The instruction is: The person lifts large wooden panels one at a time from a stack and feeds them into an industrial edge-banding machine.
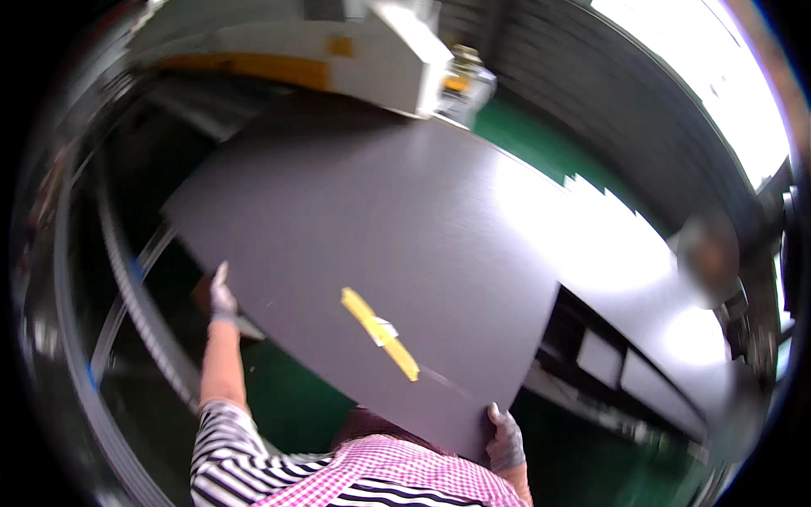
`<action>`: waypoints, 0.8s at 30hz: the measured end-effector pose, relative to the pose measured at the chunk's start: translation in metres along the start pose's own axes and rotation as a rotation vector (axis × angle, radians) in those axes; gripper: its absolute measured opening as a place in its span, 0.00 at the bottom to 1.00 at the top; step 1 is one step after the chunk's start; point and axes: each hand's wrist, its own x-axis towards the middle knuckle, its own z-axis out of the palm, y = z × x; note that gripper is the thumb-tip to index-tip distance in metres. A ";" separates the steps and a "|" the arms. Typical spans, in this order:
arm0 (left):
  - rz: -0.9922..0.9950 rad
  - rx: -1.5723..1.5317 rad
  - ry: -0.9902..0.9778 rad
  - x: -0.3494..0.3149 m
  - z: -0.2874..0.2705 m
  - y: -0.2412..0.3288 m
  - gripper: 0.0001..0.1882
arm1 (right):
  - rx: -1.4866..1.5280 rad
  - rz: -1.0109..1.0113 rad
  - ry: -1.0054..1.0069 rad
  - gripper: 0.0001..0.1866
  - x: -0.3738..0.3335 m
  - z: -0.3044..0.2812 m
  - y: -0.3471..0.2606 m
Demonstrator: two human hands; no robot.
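Observation:
A large dark grey-brown board stretches out in front of me, its near edge close to my body. Both of my hands wear pale gloves. My left hand grips the board's left edge, thumb on top and the other fingers hidden beneath. Near the right corner of the close edge, my right hand holds the board in the same way. A strip of yellow tape lies on the board's surface, with a small white label at its middle.
A white machine housing with a yellow band stands over the board's far edge. To the right is another dark glossy panel on a frame with openings. Metal rails run along the left. A blurred person is at far right. The floor is green.

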 end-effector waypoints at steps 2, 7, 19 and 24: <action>-0.055 -0.037 -0.122 0.018 -0.016 -0.018 0.25 | -0.005 -0.009 0.092 0.22 0.018 -0.030 0.008; -0.104 0.062 -0.178 0.058 -0.028 -0.058 0.27 | 0.061 -0.064 0.228 0.23 0.004 -0.032 0.012; -0.123 0.046 -0.137 0.085 -0.048 -0.051 0.22 | 0.011 -0.154 0.295 0.19 0.001 -0.031 0.027; -0.165 0.050 -0.229 0.077 0.001 -0.048 0.21 | 0.083 -0.220 0.397 0.21 -0.016 -0.010 0.025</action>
